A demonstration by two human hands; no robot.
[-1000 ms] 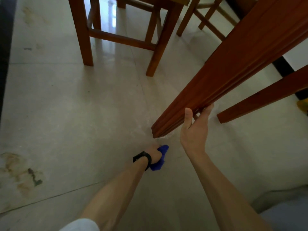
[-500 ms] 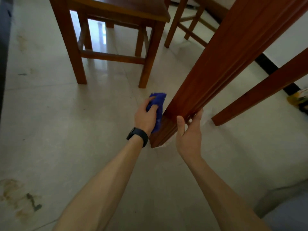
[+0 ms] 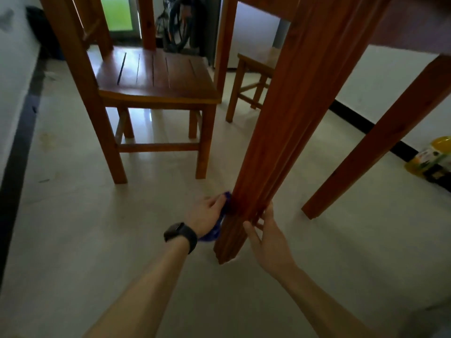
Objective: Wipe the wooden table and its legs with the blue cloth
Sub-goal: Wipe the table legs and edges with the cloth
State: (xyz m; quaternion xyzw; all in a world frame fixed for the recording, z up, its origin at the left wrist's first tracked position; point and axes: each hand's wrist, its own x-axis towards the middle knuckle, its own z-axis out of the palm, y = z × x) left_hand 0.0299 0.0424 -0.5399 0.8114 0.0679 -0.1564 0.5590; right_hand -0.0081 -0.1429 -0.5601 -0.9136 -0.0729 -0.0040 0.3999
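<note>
The left hand has its grip curled round the blue cloth, pressed low on the left face of the near table leg, which rises far-right, while the right hand rests straight-fingered on its right side.

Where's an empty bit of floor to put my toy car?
The widest bare floor lies left of the left hand, in front of the chair. More lies right of the right hand, before the far table leg. It is crowded at the foot of the near table leg: both hands and the blue cloth.
</note>
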